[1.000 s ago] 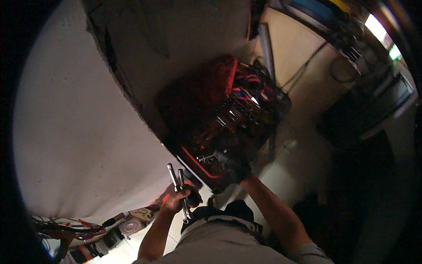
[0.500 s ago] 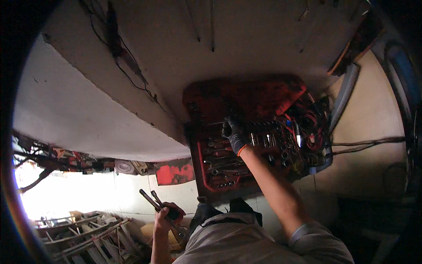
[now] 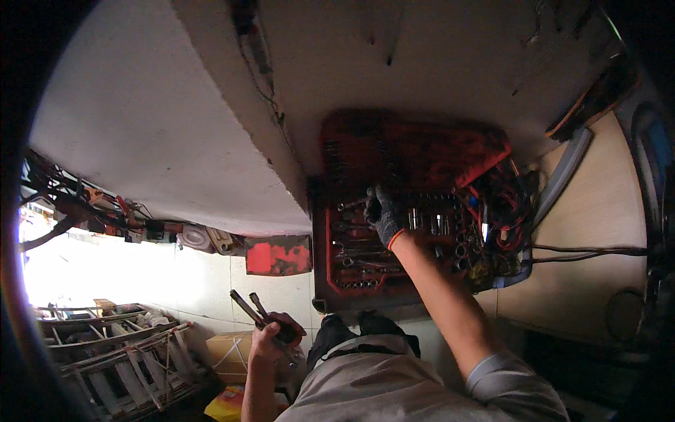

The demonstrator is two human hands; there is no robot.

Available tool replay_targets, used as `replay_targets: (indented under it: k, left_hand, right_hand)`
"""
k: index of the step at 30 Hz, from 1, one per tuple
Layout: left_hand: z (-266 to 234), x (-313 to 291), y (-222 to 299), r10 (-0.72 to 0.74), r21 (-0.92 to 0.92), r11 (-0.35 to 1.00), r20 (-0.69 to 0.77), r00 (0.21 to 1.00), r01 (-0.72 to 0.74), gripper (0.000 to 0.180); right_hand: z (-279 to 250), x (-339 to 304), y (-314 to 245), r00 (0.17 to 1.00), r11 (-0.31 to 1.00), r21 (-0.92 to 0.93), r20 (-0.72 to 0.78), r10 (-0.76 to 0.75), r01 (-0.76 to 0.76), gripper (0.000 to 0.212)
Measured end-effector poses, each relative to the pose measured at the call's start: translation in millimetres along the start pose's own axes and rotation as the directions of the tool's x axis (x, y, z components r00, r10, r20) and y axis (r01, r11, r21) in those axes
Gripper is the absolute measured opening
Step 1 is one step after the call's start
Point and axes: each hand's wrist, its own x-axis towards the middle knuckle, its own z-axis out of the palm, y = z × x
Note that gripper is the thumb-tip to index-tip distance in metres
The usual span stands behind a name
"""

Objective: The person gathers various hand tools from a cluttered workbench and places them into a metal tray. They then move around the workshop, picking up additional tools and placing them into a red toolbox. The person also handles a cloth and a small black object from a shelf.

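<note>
My left hand [image 3: 266, 343], bare, is closed around two slim metal wrenches [image 3: 246, 308]. Their tube-like ends stick out up and to the left, and a metal end shows below the fingers. My right hand [image 3: 384, 214] wears a grey knit glove with an orange cuff. Its fingers are curled over the upper middle of an open red tool case [image 3: 325, 257], and whatever they hold is hidden. Combination wrenches [image 3: 351, 262] lie in the case to the left of this hand, with bright sockets [image 3: 413, 219] to its right.
The case's red lid [image 3: 422, 144] leans back against the wall. Red cables [image 3: 506, 211] lie bunched at the case's right. A grey pipe [image 3: 562, 176] runs up beside it. At left are a red box [image 3: 278, 255], a cardboard box [image 3: 228, 355] and a metal rack [image 3: 119, 352].
The view has shifted, so the case and wall sit farther right. My right hand stays over the case with curled fingers. My left hand keeps its hold on the wrenches.
</note>
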Motion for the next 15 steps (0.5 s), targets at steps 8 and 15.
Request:
replay_targets:
  k: [8,15]
  left_hand:
    - [-55.8,-14.1,25.1,-0.071,-0.012,0.997,0.103,0.992,0.072,0.035]
    - [-75.8,-27.1,40.2,-0.081,0.047,0.995,-0.028,0.996,0.083,0.041]
  right_hand:
    - [-49.1,-4.2,25.3,0.983,0.993,0.112,-0.178,0.054,-0.034,0.015]
    - [1.2,37.8,-2.3,0.985,0.937,0.331,-0.160,-0.057,0.108,0.020]
